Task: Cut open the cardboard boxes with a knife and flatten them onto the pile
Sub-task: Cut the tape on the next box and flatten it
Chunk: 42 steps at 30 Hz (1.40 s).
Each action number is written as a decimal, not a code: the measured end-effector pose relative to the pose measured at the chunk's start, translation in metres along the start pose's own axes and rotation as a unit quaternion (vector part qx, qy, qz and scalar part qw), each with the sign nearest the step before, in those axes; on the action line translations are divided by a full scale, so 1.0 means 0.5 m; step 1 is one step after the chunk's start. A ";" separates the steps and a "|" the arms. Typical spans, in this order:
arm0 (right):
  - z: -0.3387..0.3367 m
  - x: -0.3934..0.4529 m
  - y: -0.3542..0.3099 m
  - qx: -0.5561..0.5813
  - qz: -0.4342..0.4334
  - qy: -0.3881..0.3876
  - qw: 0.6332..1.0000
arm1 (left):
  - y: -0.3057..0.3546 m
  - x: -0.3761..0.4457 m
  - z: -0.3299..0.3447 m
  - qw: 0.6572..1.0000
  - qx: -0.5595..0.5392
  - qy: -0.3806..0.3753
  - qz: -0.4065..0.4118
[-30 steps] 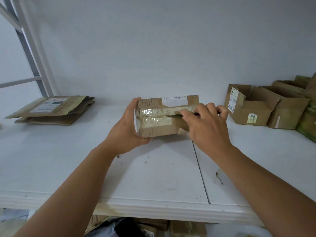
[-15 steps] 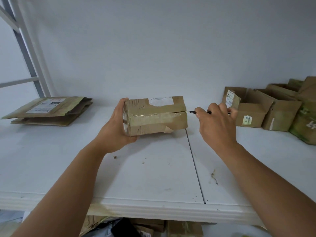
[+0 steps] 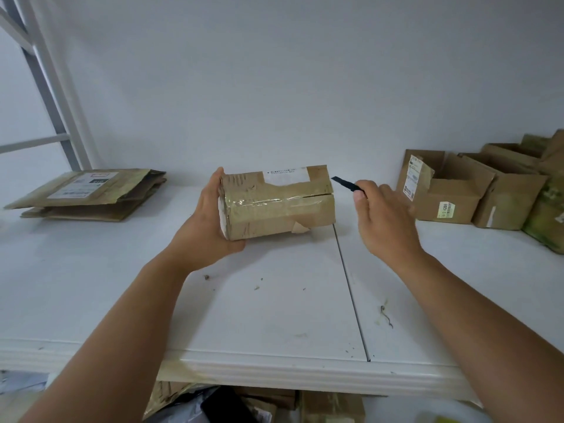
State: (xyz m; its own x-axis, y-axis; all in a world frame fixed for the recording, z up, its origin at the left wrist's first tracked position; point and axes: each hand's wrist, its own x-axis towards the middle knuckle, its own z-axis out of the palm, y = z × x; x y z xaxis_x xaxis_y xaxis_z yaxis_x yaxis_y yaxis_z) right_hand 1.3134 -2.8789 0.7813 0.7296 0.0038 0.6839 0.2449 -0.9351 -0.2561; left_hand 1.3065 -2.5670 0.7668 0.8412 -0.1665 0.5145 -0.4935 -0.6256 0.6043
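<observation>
The box (image 3: 276, 203) lies on its side at the middle of the white bench (image 3: 274, 315), long axis running left to right, and the left hand (image 3: 210, 227) wraps its left end, thumb over the top, fingers under. Off the box's right end sits the right hand (image 3: 385, 221), pinching the black knife (image 3: 346, 184), blade tip aimed at the upper right corner, just clear of the cardboard. A slit shows along the taped seam near that right end. The knife hand is the nearer one there. The flattened pile (image 3: 88, 193) waits well off to the left; more boxes (image 3: 476, 190) stand to the right.
</observation>
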 end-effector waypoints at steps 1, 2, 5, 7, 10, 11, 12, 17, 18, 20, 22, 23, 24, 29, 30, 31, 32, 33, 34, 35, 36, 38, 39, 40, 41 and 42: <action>0.003 -0.004 -0.010 0.036 -0.007 -0.027 0.999 | 0.002 0.000 0.003 1.000 -0.004 -0.002 -0.001; 0.006 -0.008 -0.018 0.073 -0.009 -0.057 0.996 | 0.004 -0.001 0.006 1.000 -0.007 -0.004 0.000; 0.014 -0.016 -0.035 0.163 0.018 -0.101 0.981 | 0.007 -0.001 0.013 1.000 -0.019 -0.021 0.005; 0.016 -0.018 -0.038 0.187 0.025 -0.086 0.978 | 0.006 0.000 0.019 0.999 -0.026 -0.031 0.010; 0.018 -0.022 -0.038 0.173 0.002 -0.059 0.983 | 0.011 0.001 0.031 1.000 0.005 -0.010 -0.003; 0.018 -0.024 -0.039 0.168 -0.006 -0.053 0.984 | 0.013 0.000 0.034 1.000 0.014 -0.003 -0.012; 0.018 -0.024 -0.039 0.165 -0.010 -0.047 0.985 | 0.014 0.000 0.038 1.000 0.012 -0.004 -0.018; 0.022 -0.021 -0.034 0.124 -0.020 -0.021 0.992 | 0.029 0.001 0.048 0.991 -0.117 -0.024 -0.068; 0.023 -0.023 -0.033 0.122 -0.029 -0.023 0.992 | 0.030 0.002 0.049 0.986 -0.144 -0.014 -0.078; 0.022 -0.025 -0.032 0.133 -0.053 -0.033 0.989 | 0.028 0.005 0.051 0.982 -0.167 0.013 -0.093; 0.023 -0.026 -0.034 0.152 -0.071 -0.044 0.985 | 0.022 0.008 0.053 0.981 -0.161 0.042 -0.101; 0.023 -0.027 -0.036 0.161 -0.077 -0.048 0.983 | 0.020 0.009 0.054 0.980 -0.159 0.053 -0.107; 0.024 -0.027 -0.038 0.167 -0.081 -0.052 0.981 | 0.018 0.010 0.054 0.979 -0.157 0.058 -0.112; 0.036 -0.031 -0.039 0.184 -0.053 -0.088 0.978 | 0.010 0.012 0.054 0.975 -0.179 0.034 -0.126; 0.039 -0.032 -0.040 0.183 -0.040 -0.100 0.977 | 0.010 0.012 0.055 0.974 -0.184 0.032 -0.129; 0.041 -0.032 -0.041 0.181 -0.031 -0.110 0.977 | 0.010 0.013 0.056 0.972 -0.191 0.033 -0.132; 0.042 -0.031 -0.043 0.184 -0.026 -0.117 0.976 | 0.012 0.013 0.057 0.969 -0.200 0.038 -0.136; 0.041 -0.031 -0.044 0.192 -0.023 -0.120 0.974 | 0.013 0.014 0.057 0.967 -0.209 0.043 -0.140; 0.040 -0.030 -0.045 0.202 -0.021 -0.122 0.972 | 0.013 0.014 0.056 0.965 -0.216 0.047 -0.144; 0.039 -0.030 -0.045 0.209 -0.019 -0.121 0.970 | 0.013 0.015 0.056 0.963 -0.220 0.050 -0.147; 0.037 -0.030 -0.046 0.212 -0.016 -0.121 0.970 | 0.011 0.016 0.055 0.962 -0.221 0.050 -0.151; 0.035 -0.029 -0.045 0.204 -0.007 -0.133 0.970 | 0.004 0.017 0.054 0.963 -0.213 0.048 -0.161; 0.035 -0.029 -0.045 0.200 -0.004 -0.144 0.969 | 0.001 0.018 0.055 0.964 -0.203 0.045 -0.167; 0.036 -0.028 -0.045 0.198 -0.003 -0.155 0.968 | -0.001 0.018 0.056 0.965 -0.190 0.043 -0.173; 0.037 -0.028 -0.046 0.197 -0.004 -0.166 0.966 | -0.002 0.019 0.059 0.967 -0.173 0.046 -0.180; 0.038 -0.028 -0.048 0.196 -0.002 -0.174 0.965 | -0.003 0.019 0.061 0.969 -0.155 0.056 -0.186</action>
State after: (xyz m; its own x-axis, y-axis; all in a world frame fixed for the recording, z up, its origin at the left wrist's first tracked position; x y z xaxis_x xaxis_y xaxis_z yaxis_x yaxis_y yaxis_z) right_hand 1.3096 -2.8499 0.7650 0.8814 0.1894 0.4328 0.4215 -0.7289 -0.5395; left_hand 1.3220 -2.5910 0.7524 0.9528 0.1215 0.2782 -0.2178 -0.3651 0.9051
